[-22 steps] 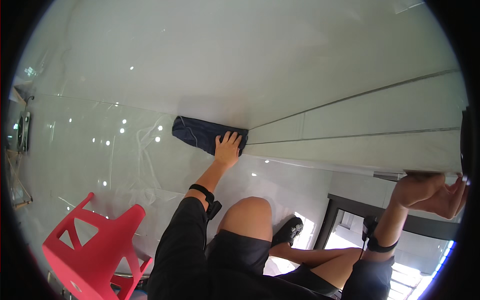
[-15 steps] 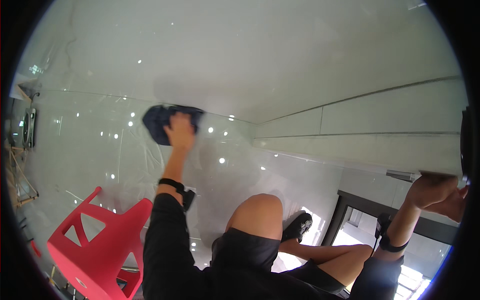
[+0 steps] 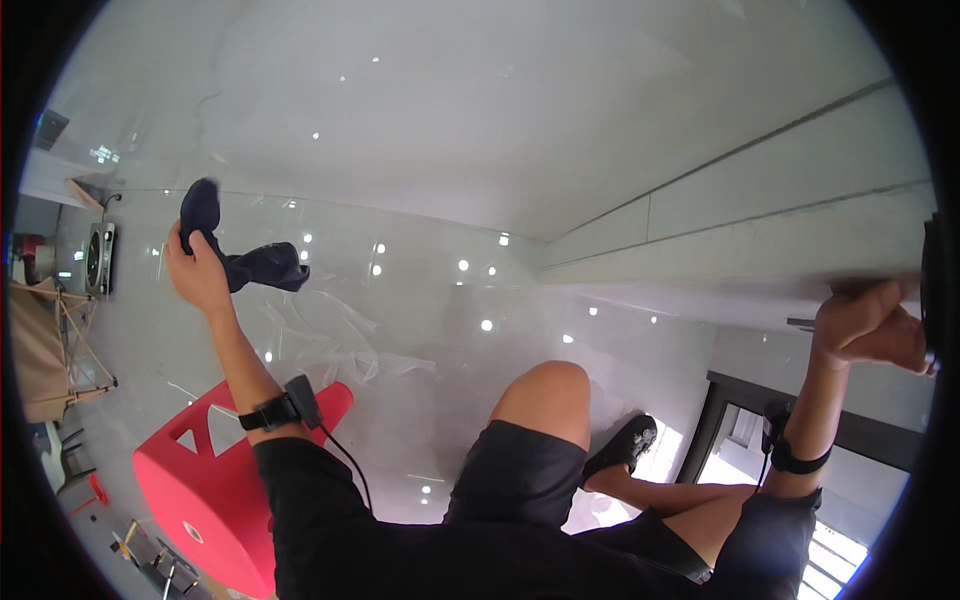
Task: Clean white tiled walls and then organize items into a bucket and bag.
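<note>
A dark navy cloth point(image 3: 262, 268) hangs bunched from my left hand point(image 3: 203, 272), whose fingers are closed around its middle. One end of it sticks up past the fingers and the other droops to the right, over a glossy pale grey tiled surface. My left arm reaches out above a red plastic chair or stool point(image 3: 185, 500). At the far right, my right hand point(image 3: 870, 325) is curled up against the underside of a pale ledge point(image 3: 740, 245). What its fingers close on, if anything, is hidden near the picture's edge.
Clear, crinkled plastic film point(image 3: 350, 350) lies between the red seat and my bent knee. A portable gas stove point(image 3: 100, 260) and a tan folding-frame item point(image 3: 45, 350) stand at the far left. A dark-framed glass door or window point(image 3: 705, 420) is at the lower right.
My left hand has moved left with the cloth, which was spread flat under the palm and is now gathered and lifted. The view has shifted; my right hand stays by the ledge.
</note>
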### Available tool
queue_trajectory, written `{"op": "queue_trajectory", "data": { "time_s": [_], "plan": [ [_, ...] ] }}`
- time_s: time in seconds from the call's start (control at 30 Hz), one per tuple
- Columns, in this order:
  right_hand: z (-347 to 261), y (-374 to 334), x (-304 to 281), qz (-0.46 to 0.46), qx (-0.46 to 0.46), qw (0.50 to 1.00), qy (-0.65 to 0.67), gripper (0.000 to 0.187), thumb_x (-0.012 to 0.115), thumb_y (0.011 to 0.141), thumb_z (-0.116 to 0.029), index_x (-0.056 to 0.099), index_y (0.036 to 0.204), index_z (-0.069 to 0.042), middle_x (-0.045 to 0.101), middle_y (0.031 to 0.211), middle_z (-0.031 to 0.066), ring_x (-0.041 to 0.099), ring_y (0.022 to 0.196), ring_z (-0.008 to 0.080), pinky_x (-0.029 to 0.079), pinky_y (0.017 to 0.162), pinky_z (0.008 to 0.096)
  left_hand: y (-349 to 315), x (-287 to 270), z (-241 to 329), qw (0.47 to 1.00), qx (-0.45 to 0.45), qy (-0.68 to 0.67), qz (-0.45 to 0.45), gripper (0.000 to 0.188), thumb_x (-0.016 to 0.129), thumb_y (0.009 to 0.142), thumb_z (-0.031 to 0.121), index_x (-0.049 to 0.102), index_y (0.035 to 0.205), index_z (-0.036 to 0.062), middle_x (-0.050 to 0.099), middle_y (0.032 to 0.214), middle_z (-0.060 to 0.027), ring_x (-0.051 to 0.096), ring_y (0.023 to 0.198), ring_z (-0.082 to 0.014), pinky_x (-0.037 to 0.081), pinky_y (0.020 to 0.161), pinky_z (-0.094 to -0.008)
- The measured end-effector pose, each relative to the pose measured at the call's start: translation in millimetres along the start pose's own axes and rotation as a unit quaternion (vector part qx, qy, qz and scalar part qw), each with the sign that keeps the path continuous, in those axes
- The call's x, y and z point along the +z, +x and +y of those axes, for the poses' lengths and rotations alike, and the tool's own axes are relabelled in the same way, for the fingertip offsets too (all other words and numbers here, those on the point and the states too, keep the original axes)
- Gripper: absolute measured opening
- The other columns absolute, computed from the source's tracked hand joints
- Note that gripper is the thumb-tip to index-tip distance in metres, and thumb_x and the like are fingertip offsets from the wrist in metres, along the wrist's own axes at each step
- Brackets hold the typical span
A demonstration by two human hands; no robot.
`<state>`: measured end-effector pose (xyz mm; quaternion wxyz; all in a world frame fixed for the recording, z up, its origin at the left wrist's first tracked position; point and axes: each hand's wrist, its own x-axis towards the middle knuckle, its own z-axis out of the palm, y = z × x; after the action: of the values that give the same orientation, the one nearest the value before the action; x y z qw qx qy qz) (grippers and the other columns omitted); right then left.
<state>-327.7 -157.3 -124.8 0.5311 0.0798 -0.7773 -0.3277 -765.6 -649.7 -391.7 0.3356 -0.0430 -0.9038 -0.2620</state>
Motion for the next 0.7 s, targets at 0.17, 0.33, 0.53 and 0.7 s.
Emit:
{"op": "queue_trajectory", "data": {
  "time_s": [0.17,0.33,0.53,0.7],
  "plan": [
    [-11,4,10,-0.009,0.035,0.999,0.033,0.029,0.05,0.086,0.002,0.038,0.113,0.007,0.05,0.104,0.0145,0.051,0.081,0.0167,0.047,0.074,0.0271,-45,33,67,0.847,-0.255,-0.446,-0.139,0.052,0.066,0.094,0.019,0.055,0.137,-0.0099,0.063,0.131,-0.0154,0.057,0.118,-0.0208,0.042,0.105,-0.0306],
    [-9,0,9,0.007,0.052,0.997,0.049,0.041,0.047,0.085,0.004,0.036,0.124,0.009,0.053,0.112,0.0181,0.055,0.082,0.0172,0.051,0.075,0.0259,-140,89,149,0.78,-0.207,-0.517,-0.286,0.035,0.061,0.097,0.012,0.061,0.128,-0.0034,0.066,0.115,-0.0051,0.059,0.104,-0.0132,0.047,0.095,-0.0271],
    [-6,2,-2,-0.104,0.035,0.991,-0.073,0.051,0.044,0.088,0.006,0.019,0.133,0.003,0.043,0.124,0.0216,0.053,0.09,0.019,0.05,0.082,0.0268,-329,184,138,0.831,0.163,-0.294,-0.444,0.043,0.07,0.091,0.027,0.063,0.13,0.0086,0.061,0.133,-0.0141,0.054,0.128,-0.0362,0.043,0.107,-0.0535],
    [9,-27,-8,-0.075,0.071,0.993,0.058,0.042,0.045,0.087,0.005,0.027,0.125,0.005,0.049,0.113,0.0186,0.054,0.084,0.0188,0.05,0.079,0.0264,-407,151,195,0.802,0.308,-0.144,-0.491,0.037,0.068,0.089,0.026,0.065,0.126,0.0245,0.051,0.142,-0.0039,0.038,0.139,-0.0359,0.037,0.098,-0.0726]
  ]
}}
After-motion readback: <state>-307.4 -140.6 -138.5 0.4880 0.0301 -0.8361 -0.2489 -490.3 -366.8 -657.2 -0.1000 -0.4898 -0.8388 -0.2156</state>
